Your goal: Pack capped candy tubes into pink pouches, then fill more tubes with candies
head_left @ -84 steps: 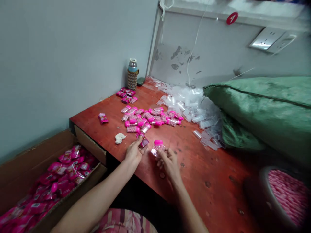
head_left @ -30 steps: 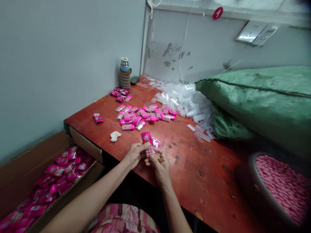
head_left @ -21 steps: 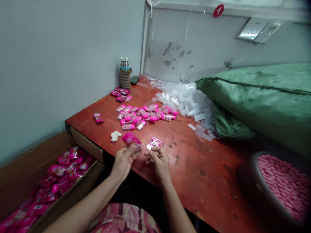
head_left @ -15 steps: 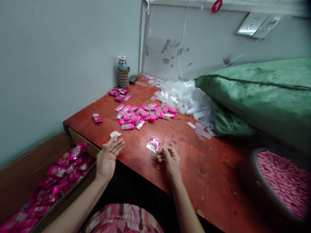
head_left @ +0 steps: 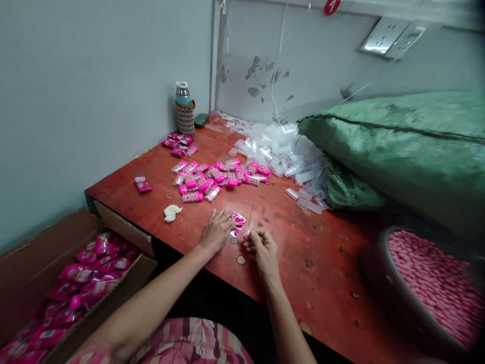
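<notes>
A shiny pink printed film packet [head_left: 238,223] lies flat on the red tabletop between my hands. My left hand [head_left: 216,233] rests palm down with its fingers stretched out, the fingertips on the packet's left edge. Just to the packet's lower right is my right hand [head_left: 264,253], its thumb and fingers curled into a pinch. Whatever sits in that pinch, if anything, is too small to make out. Beyond both hands lies a heap of small clear bottles with pink caps [head_left: 223,177], filled with pink beads.
An open carton [head_left: 127,230] of pink packets stands at the left. A crumpled white tissue [head_left: 172,213] and one pink packet [head_left: 142,185] lie on the table [head_left: 295,283]. Clear plastic tubes [head_left: 295,162], a green sack [head_left: 379,146] and a basin [head_left: 382,273] of pink beads are rightward.
My left hand has come from over the table edge near the tissue, rightward and down onto the pink film packet. My right hand keeps its pinch beside it. The view has shifted slightly.
</notes>
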`<action>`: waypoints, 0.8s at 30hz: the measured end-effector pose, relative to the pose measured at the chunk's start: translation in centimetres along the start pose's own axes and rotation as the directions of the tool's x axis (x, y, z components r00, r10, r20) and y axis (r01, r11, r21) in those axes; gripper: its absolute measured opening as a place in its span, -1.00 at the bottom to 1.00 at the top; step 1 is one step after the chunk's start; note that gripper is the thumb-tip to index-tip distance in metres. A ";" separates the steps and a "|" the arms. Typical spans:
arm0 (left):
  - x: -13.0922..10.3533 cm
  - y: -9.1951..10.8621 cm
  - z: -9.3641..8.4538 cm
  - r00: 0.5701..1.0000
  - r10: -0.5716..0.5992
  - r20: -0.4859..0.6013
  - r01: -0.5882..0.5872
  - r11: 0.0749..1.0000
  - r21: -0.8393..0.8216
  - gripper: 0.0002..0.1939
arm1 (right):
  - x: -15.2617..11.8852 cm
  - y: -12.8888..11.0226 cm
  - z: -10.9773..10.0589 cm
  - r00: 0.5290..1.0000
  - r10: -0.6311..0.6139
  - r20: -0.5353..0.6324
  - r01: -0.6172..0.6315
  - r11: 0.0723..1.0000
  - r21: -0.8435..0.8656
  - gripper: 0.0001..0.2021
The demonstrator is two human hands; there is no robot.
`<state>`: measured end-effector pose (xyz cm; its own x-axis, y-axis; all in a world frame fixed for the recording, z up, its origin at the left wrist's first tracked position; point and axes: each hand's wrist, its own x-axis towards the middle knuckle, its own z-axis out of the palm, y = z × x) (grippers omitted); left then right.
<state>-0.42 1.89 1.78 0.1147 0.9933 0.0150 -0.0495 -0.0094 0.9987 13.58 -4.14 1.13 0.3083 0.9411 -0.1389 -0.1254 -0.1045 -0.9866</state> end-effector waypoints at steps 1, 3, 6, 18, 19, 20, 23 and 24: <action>-0.1 0.2 0.0 1.000 0.012 0.010 -0.012 1.000 0.000 -0.71 | 0.2 -0.1 0.2 0.999 -0.034 -0.026 0.034 0.999 0.001 -0.74; -0.5 0.6 0.2 0.999 0.047 0.026 -0.047 0.999 -0.010 -0.69 | 0.7 -0.3 0.9 0.995 -0.089 -0.048 0.091 0.996 0.023 -0.74; -1.6 1.4 0.6 0.999 0.045 0.007 -0.044 0.994 -0.098 -0.67 | 1.3 -0.6 1.8 0.996 -0.087 0.002 0.086 0.992 0.093 -0.71; -2.8 1.4 -3.8 0.938 -0.340 0.060 0.344 0.901 -0.263 -0.80 | 5.3 -3.2 5.4 0.957 -0.043 0.287 0.181 0.862 -0.473 -0.72; -2.9 1.4 -4.1 0.937 -0.349 0.028 0.343 0.897 -0.279 -0.80 | 6.1 -3.4 6.3 0.966 -0.060 0.252 0.196 0.803 -0.562 -0.71; -3.1 1.4 -4.5 0.930 -0.368 -0.006 0.349 0.887 -0.303 -0.79 | 7.0 -3.5 7.3 0.973 -0.073 0.220 0.198 0.755 -0.625 -0.69; -3.5 1.5 -5.3 0.887 -0.450 -0.099 0.375 0.831 -0.411 -0.80 | 9.2 -3.7 10.4 0.985 -0.089 0.146 0.168 0.662 -0.731 -0.60; -3.6 1.6 -5.6 0.875 -0.469 -0.121 0.372 0.811 -0.452 -0.80 | 9.8 -3.6 11.4 0.988 -0.094 0.122 0.154 0.630 -0.761 -0.56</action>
<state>-6.46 -1.06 3.01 0.0033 0.8871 -0.4615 -0.4458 0.4144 0.7934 6.34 9.09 4.34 0.2014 0.9789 -0.0345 0.6860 -0.1661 -0.7084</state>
